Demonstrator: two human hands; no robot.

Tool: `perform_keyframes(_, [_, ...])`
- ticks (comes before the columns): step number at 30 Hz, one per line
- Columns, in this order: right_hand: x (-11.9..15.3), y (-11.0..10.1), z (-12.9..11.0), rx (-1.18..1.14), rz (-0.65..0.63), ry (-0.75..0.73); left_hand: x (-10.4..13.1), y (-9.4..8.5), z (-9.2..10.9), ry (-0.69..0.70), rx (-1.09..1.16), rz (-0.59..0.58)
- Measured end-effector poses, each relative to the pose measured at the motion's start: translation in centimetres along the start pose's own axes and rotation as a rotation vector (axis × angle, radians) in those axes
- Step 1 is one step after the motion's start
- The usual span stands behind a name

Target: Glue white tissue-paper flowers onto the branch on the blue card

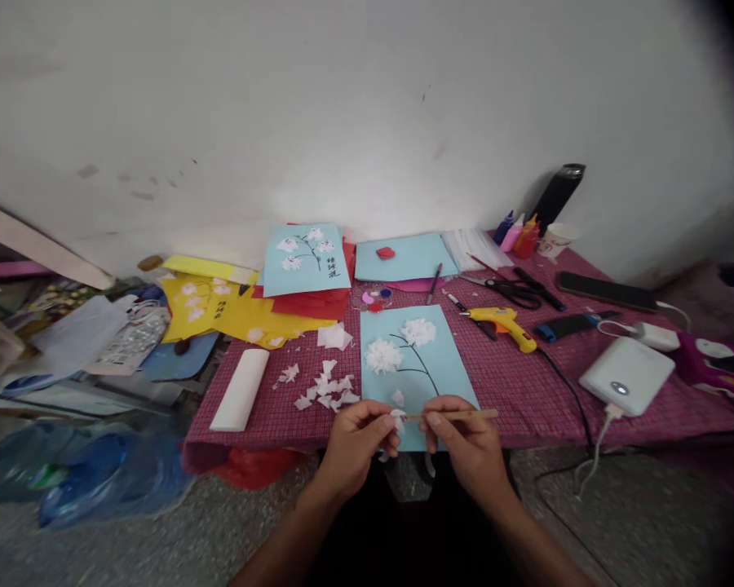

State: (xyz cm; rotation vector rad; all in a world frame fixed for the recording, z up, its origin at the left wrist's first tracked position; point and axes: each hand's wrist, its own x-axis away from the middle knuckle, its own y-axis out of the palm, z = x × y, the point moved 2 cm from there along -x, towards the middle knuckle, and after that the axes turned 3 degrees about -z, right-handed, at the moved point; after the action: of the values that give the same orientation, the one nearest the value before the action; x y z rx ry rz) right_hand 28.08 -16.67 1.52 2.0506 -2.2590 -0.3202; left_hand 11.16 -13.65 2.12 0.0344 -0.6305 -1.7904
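My right hand (462, 436) pinches a thin wooden stick (474, 415), its tip pointing left. At that tip, my left hand (362, 436) is closed on a small piece of white paper (398, 417). Both hands are over the near edge of a light blue sheet (446, 342). A dark branch (425, 364) is drawn on it, with two fluffy white paper flowers, one on the left (384, 356) and one at the top (418, 331). A small white tuft (397, 398) lies just above my left fingers. Torn white paper pieces (327, 390) are scattered left of the sheet.
A white roll (240, 390) lies at the table's left. To the right are a yellow glue gun (502, 323), scissors (514, 292), a box cutter (572, 326) and a white power bank (627, 375) with cables. A finished flower picture (281, 277) rests on red paper at the back.
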Motion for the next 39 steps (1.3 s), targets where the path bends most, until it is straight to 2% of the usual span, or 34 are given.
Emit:
perform_keyframes(4, [0.2,-0.3,-0.2,0.075,-0.05,-0.056,0.1,-0.1,0.1,-0.018,0.025,0.003])
perform_keyframes(9, [0.0,0.0,-0.3,0.065,-0.029,0.034,0.0,-0.4,-0.3,-0.008,-0.007,-0.007])
perform_keyframes(15, [0.1,0.2,0.0,0.024,-0.031,0.028,0.0,-0.8,-0.8,0.042,-0.117,-0.049])
perform_keyframes(20, [0.5,-0.5,0.3,0.088,-0.132,-0.036,0.2,-0.8,-1.0,-0.017,-0.025,-0.04])
perform_keyframes(23, [0.7,-0.6,0.5,0.089,-0.123,-0.002,0.3,-0.9,-1.2,-0.025,-0.005,-0.04])
perform_keyframes(33, [0.9,0.0,0.5,0.131,-0.141,0.085,1.5,-1.0,-0.5,0.019,-0.268,-0.116])
perform_keyframes(39, [1.1,0.2,0.8,0.08,-0.127,0.126,1.7,-0.9,-0.6,0.016,-0.291,-0.083])
